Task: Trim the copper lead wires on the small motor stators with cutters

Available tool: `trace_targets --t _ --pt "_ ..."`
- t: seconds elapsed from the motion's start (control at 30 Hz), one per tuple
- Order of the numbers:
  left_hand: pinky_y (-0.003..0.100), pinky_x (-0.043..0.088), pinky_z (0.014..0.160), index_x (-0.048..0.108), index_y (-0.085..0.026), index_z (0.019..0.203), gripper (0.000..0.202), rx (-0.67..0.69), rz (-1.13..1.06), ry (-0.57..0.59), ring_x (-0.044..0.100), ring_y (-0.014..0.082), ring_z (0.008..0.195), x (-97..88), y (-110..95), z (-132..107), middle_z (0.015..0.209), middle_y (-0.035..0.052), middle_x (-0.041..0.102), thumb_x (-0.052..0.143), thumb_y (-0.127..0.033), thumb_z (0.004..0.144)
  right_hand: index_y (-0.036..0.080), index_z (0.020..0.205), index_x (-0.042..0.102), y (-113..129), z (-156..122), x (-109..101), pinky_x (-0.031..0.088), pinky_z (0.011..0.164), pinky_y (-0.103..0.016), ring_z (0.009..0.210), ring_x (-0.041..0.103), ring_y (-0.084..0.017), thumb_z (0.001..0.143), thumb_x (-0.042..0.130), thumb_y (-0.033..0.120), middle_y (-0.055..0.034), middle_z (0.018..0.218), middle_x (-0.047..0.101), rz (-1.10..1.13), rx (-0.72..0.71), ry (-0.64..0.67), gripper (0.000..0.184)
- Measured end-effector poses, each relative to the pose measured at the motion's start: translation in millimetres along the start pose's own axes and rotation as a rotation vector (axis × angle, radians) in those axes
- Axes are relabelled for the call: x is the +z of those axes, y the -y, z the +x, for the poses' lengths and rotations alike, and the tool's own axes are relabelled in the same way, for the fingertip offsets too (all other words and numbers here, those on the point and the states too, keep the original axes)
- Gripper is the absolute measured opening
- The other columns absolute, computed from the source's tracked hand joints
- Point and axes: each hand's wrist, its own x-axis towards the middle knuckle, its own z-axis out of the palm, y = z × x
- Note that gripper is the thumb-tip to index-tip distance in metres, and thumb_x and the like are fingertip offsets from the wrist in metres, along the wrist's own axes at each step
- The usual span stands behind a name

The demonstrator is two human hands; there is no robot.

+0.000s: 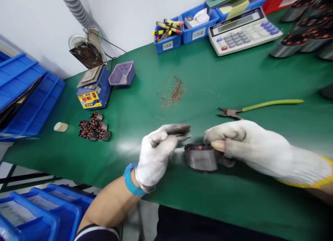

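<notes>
My right hand (pixel 234 140), in a white glove with a bare thumb tip, grips a grey metal motor stator (pixel 201 160) by its right side. Motion blurs the stator, and a little copper winding shows at its top. My left hand (pixel 157 149), gloved in white with darkened fingertips, is just left of the stator. Its fingers stretch toward the part with nothing visible in them, and a small gap appears to separate them from it. Beyond my right hand lie diagonal cutters (pixel 267 104) with green handles. Copper wire clippings (pixel 175 93) are scattered past my left hand.
Several small stators (pixel 93 128) stand left, near a blue-and-yellow heating unit (pixel 91 98) and a purple tray (pixel 122 74). Along the back are blue tool boxes (pixel 168 46) and a calculator (pixel 241 34). Larger stators (pixel 288 46) stand at far right. Blue bins (pixel 62 213) sit below the table.
</notes>
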Motion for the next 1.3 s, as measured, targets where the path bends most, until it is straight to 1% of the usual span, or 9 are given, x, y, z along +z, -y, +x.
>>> trace_targets --t 0.17,0.3,0.37,0.53,0.73,0.9,1.03,1.13,1.3 --pt "0.034 0.056 0.051 0.060 -0.018 0.089 0.049 -0.518 0.098 0.376 0.067 0.0193 0.059 -2.2 0.5 8.5 0.079 0.0059 0.069 0.066 -0.066 0.079 0.021 0.058 0.049 -2.8 -1.0 -1.8 0.036 0.054 -0.031 0.055 0.044 -0.014 0.086 0.045 0.065 -0.0024 0.058 0.050 -0.442 -0.127 0.012 0.052" --pt "0.045 0.060 0.089 0.057 -0.020 0.073 0.042 -0.125 -0.095 0.034 0.071 0.0267 0.101 -3.5 4.3 11.0 0.099 0.0065 0.073 0.077 -0.056 0.073 0.021 0.064 0.054 -10.9 0.8 -4.3 0.033 0.052 -0.031 0.054 0.044 -0.015 0.085 0.041 0.069 -0.0022 0.060 0.051 -0.407 -0.017 0.013 0.053" --pt "0.047 0.060 0.089 0.052 -0.020 0.065 0.049 -0.078 -0.181 -0.127 0.069 0.0288 0.107 -4.0 6.8 12.8 0.098 0.0072 0.072 0.064 -0.064 0.081 0.021 0.064 0.053 -10.7 0.5 -3.7 0.033 0.052 -0.031 0.054 0.043 -0.015 0.084 0.044 0.070 -0.0020 0.060 0.050 -0.367 -0.001 0.026 0.053" --pt "0.040 0.061 0.070 0.065 -0.017 0.089 0.029 -0.441 -0.022 0.263 0.071 0.0247 0.083 -1.0 9.5 13.8 0.091 0.0096 0.072 0.065 -0.046 0.084 0.022 0.061 0.051 2.1 -3.7 1.2 0.037 0.061 -0.034 0.061 0.046 -0.016 0.086 0.050 0.062 -0.0027 0.063 0.054 -0.416 -0.060 -0.049 0.047" --pt "0.044 0.057 0.096 0.065 -0.019 0.116 0.065 0.231 0.662 0.262 0.068 0.0296 0.104 -1.2 17.7 12.6 0.117 0.0113 0.069 0.085 -0.042 0.058 0.021 0.059 0.052 -1.0 5.3 2.5 0.034 0.052 -0.032 0.053 0.041 -0.014 0.074 0.049 0.083 -0.0026 0.056 0.050 -0.301 0.055 -0.005 0.064" --pt "0.046 0.057 0.089 0.069 -0.014 0.115 0.049 0.230 0.957 0.280 0.070 0.0297 0.092 -6.5 27.4 21.9 0.102 0.0120 0.072 0.072 -0.040 0.073 0.021 0.070 0.058 -11.7 14.9 -4.7 0.040 0.056 -0.034 0.056 0.051 -0.018 0.081 0.045 0.073 -0.0048 0.061 0.059 -0.406 0.184 0.024 0.055" --pt "0.052 0.055 0.091 0.067 -0.015 0.118 0.065 0.167 1.047 0.219 0.067 0.0345 0.100 -9.5 28.2 25.2 0.108 0.0133 0.070 0.080 -0.045 0.062 0.022 0.102 0.068 -17.1 13.1 -18.1 0.051 0.087 -0.051 0.096 0.066 -0.032 0.079 0.053 0.059 -0.0148 0.109 0.071 -0.877 -0.279 -0.294 0.047" --pt "0.049 0.056 0.093 0.064 -0.016 0.116 0.070 0.156 0.915 0.152 0.066 0.0313 0.102 -7.0 29.1 24.0 0.113 0.0125 0.068 0.083 -0.049 0.058 0.026 0.106 0.069 -20.4 13.4 -15.3 0.025 0.116 -0.064 0.119 0.060 -0.035 0.085 0.055 0.048 -0.0137 0.121 0.070 -1.118 -0.639 -0.246 0.034" --pt "0.040 0.057 0.085 0.061 -0.020 0.099 0.033 0.150 0.843 0.132 0.067 0.0241 0.092 -0.3 26.5 20.8 0.099 0.0066 0.069 0.072 -0.034 0.072 0.027 0.083 0.069 -13.4 22.4 -5.9 0.011 0.119 -0.067 0.109 0.065 -0.029 0.089 0.037 0.019 -0.0088 0.096 0.075 -1.274 -0.499 -0.064 0.033"
